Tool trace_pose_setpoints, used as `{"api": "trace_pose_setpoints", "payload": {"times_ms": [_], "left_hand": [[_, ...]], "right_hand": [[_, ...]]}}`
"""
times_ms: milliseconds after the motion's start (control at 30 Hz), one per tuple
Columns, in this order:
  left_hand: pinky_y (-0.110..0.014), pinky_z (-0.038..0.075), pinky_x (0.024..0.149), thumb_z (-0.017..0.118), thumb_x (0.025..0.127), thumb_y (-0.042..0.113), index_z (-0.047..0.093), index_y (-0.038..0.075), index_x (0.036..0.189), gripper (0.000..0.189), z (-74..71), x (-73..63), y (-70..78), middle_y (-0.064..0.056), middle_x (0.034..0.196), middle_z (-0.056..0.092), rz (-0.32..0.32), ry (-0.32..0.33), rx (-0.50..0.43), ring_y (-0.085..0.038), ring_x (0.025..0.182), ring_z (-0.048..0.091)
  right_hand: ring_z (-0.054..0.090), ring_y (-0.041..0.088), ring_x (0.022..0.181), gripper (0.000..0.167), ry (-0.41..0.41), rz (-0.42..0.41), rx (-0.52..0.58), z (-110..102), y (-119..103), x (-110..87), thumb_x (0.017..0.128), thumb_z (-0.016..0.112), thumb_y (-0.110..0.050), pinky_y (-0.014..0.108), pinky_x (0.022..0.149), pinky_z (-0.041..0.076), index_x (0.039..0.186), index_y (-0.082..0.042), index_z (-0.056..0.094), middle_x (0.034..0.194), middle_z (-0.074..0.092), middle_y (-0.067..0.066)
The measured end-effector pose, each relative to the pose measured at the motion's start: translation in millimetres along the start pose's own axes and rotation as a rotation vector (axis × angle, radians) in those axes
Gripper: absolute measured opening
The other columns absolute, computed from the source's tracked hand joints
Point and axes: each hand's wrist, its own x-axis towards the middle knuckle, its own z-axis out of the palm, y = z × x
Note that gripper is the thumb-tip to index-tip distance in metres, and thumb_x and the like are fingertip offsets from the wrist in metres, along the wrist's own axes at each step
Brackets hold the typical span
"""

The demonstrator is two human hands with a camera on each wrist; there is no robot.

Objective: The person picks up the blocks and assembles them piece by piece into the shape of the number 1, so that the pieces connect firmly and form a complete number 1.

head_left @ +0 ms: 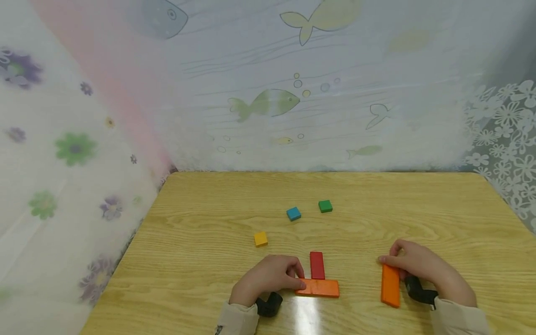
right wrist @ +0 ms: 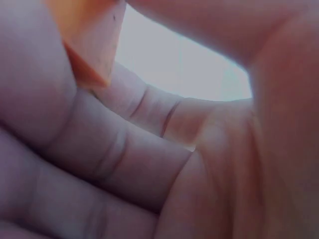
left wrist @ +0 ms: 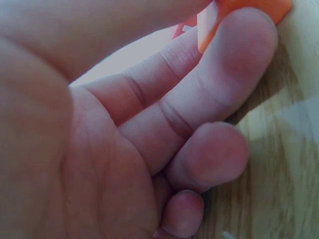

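My left hand (head_left: 268, 277) pinches the left end of a flat orange block (head_left: 322, 288) that lies crosswise near the table's front. In the left wrist view this block (left wrist: 206, 30) shows at the thumb and fingertips. A red block (head_left: 317, 265) points away from me, its near end right at the orange block's far side. Over to the right, my right hand (head_left: 423, 265) grips the far end of a second orange block (head_left: 390, 288), which points lengthwise toward me. The right wrist view has a corner of that block (right wrist: 97, 45) between the fingers.
Farther back on the wooden table (head_left: 201, 223) lie three small square blocks: yellow (head_left: 260, 239), blue (head_left: 294, 213) and green (head_left: 325, 206). Behind the table hangs a fish-patterned curtain (head_left: 268, 153), with a flowered one (head_left: 75, 195) along the left.
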Motion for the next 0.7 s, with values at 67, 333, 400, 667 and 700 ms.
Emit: {"api": "trace_pose_setpoints", "payload": {"times_ms": [67, 333, 400, 667, 700], "left_hand": [[-0.022, 0.038, 0.056, 0.068, 0.077, 0.034, 0.060, 0.023, 0.084, 0.015, -0.6, 0.3, 0.2, 0.011, 0.064, 0.054, 0.000, 0.000, 0.003, -0.004, 0.058, 0.047], [-0.022, 0.037, 0.055, 0.068, 0.077, 0.034, 0.061, 0.023, 0.084, 0.015, 1.1, -1.3, 1.3, 0.010, 0.063, 0.054, -0.019, -0.015, -0.009, -0.005, 0.057, 0.046], [-0.022, 0.037, 0.054, 0.069, 0.077, 0.034, 0.061, 0.023, 0.083, 0.015, 1.9, -1.9, 1.2, 0.010, 0.063, 0.054, -0.016, -0.014, -0.007, -0.005, 0.056, 0.046], [-0.022, 0.037, 0.055, 0.068, 0.077, 0.033, 0.060, 0.023, 0.083, 0.014, 0.0, -1.5, 1.8, 0.010, 0.063, 0.054, -0.012, -0.001, -0.004, -0.005, 0.056, 0.047], [-0.022, 0.037, 0.055, 0.068, 0.077, 0.033, 0.060, 0.023, 0.083, 0.014, -0.1, -1.5, 2.3, 0.010, 0.063, 0.054, -0.013, -0.001, -0.003, -0.004, 0.056, 0.047]], "right_hand": [[0.049, 0.017, 0.053, 0.043, 0.003, 0.004, 0.004, 1, -1, 0.8, 0.081, 0.058, -0.048, 0.030, 0.051, 0.036, 0.084, -0.006, 0.050, 0.059, 0.051, 0.003], [0.046, 0.016, 0.049, 0.045, 0.019, 0.026, 0.018, 6, -7, 4.5, 0.082, 0.054, -0.051, 0.030, 0.049, 0.037, 0.088, -0.007, 0.049, 0.059, 0.049, 0.004], [0.048, 0.017, 0.051, 0.046, 0.014, 0.027, 0.016, 7, -8, 3.8, 0.081, 0.056, -0.051, 0.031, 0.049, 0.039, 0.090, -0.007, 0.049, 0.061, 0.050, 0.004], [0.047, 0.017, 0.055, 0.051, -0.019, -0.010, -0.021, 6, -17, 2.5, 0.077, 0.063, -0.048, 0.030, 0.051, 0.035, 0.098, -0.005, 0.044, 0.065, 0.051, 0.005], [0.046, 0.017, 0.054, 0.051, -0.016, -0.018, -0.025, 7, -17, 2.7, 0.077, 0.063, -0.048, 0.030, 0.051, 0.034, 0.098, -0.006, 0.044, 0.065, 0.050, 0.005]]}}
